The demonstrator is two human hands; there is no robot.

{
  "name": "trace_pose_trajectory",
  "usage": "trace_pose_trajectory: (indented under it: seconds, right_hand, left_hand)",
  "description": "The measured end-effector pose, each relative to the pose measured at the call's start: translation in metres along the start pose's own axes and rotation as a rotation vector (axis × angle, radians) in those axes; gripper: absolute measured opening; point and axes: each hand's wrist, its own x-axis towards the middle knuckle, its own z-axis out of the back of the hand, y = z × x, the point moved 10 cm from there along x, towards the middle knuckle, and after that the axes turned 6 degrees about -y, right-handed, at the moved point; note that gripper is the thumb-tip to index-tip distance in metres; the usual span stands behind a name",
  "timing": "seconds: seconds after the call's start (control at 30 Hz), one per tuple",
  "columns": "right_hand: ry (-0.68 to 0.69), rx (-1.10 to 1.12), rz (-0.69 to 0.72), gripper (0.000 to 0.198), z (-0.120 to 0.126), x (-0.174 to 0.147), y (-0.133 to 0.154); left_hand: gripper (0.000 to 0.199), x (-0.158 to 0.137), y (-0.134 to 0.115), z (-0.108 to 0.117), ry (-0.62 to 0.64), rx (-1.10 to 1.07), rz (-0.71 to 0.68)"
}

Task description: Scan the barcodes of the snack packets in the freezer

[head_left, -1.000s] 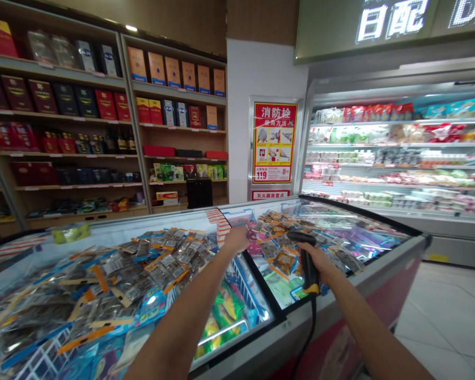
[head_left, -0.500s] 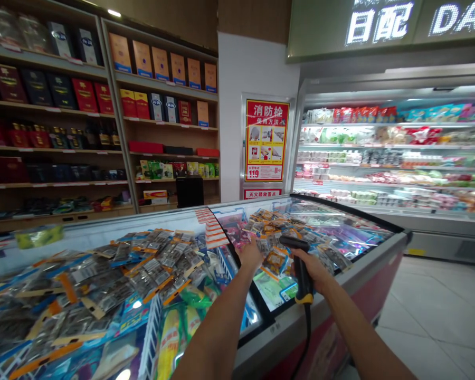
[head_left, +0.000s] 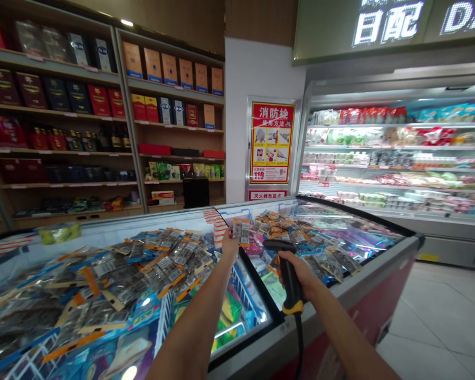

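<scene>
Black plastic with yellow trim marks the scanner (head_left: 288,282), which I watch from my distant seat through the head view, its handle wrapped by the right hand (head_left: 304,278). That grip is closed around it, with the head uppermost, just inside the near edge of the freezer (head_left: 388,261); the cable (head_left: 300,343) drops from the handle's foot past that edge. Farther in, toward the far edge, my left hand (head_left: 230,244) pinches a packet (head_left: 241,232) by its left end. I see the packet standing roughly upright, orange along its borders, its pale label facing the camera but too small for me to read. Just left of that hand is a striped carton (head_left: 220,229), beside the black divider (head_left: 261,285) that runs from the far edge to the near one. To the left of the divider I have a broad heap (head_left: 142,264) of similar packets reaching toward the freezer's left end, with green and yellow bags (head_left: 227,311) beside a white basket wall (head_left: 245,290) closer to the near edge. Right of the divider lies a second heap (head_left: 279,227). Beyond the far edge I make out shelves (head_left: 182,129), a red poster (head_left: 269,142) and a lit cooler (head_left: 399,153).
</scene>
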Motion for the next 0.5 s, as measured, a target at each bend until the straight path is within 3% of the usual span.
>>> trace_pose_trajectory:
  seconds: [0.2,0.4,0.5]
  right_hand:
    - [0.041,-0.001,-0.028,0.022,-0.025,-0.013,0.01]
    - [0.071,-0.014,-0.001,0.022,-0.031,-0.014,0.012]
    - [0.062,0.005,0.014,0.021,-0.029,-0.01,0.013]
  left_hand:
    - [0.06,0.003,-0.005,0.018,-0.051,-0.064,0.001]
    - [0.063,0.0,-0.013,0.023,-0.053,-0.076,0.01]
    - [0.058,0.004,-0.021,0.038,-0.1,-0.028,-0.04]
